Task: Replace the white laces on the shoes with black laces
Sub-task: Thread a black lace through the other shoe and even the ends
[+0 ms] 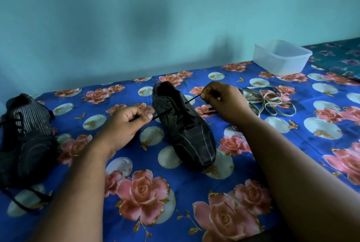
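Observation:
A dark shoe (pixel 187 128) lies in the middle of the flowered blue cloth, toe toward me, with a black lace (pixel 180 118) threaded through its eyelets. My left hand (pixel 126 124) pinches the lace's left end beside the shoe. My right hand (pixel 224 103) pinches the right end, pulled up and taut. The second dark shoe (pixel 27 136) lies at the far left with its own black lace trailing toward the front edge. The removed white laces (pixel 270 101) lie in a loose heap behind my right hand.
A translucent plastic box (pixel 282 57) stands at the back right by the teal wall. The blue flowered cloth (pixel 155 193) covers the whole surface. A darker patterned fabric (pixel 342 56) lies at the far right.

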A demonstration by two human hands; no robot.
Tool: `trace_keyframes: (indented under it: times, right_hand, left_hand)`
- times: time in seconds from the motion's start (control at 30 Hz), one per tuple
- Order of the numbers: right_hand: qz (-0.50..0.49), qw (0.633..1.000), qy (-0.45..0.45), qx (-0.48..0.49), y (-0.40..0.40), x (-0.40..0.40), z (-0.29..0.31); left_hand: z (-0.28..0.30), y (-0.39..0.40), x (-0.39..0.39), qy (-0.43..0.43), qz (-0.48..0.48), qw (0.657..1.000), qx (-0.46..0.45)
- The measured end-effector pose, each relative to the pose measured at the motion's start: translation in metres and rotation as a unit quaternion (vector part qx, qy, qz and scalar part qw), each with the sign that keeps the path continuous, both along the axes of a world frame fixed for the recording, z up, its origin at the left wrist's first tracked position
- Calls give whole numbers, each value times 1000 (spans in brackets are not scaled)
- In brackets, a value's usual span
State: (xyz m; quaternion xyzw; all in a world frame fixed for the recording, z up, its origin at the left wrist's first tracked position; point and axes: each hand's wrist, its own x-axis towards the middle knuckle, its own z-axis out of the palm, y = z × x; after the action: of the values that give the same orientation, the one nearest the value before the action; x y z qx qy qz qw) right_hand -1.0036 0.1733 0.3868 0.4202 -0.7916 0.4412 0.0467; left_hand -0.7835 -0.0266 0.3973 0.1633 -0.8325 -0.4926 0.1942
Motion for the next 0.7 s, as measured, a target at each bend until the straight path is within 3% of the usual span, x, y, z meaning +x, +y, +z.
trace_keyframes:
  times: [0.27, 0.37, 0.47, 0.57, 0.7]
  right_hand:
    - [-73, 997, 1, -24, 3, -8, -1]
    - [-82, 995, 54, -23, 3, -10, -2]
    - [-153, 981, 119, -32, 5, -14, 1]
    - [-228, 968, 109, -6, 6, -13, 4]
    - [-215, 976, 32, 12, 4, -10, 5]
  left_hand:
    - [-7, -14, 0, 2, 10, 1000, -21]
    - [-8, -13, -2, 28, 33, 999, 21]
    - [-11, -14, -6, 48, 61, 997, 21]
    - [-12, -14, -8, 44, 107, 992, -49]
    - [-20, -14, -13, -4, 192, 945, -265]
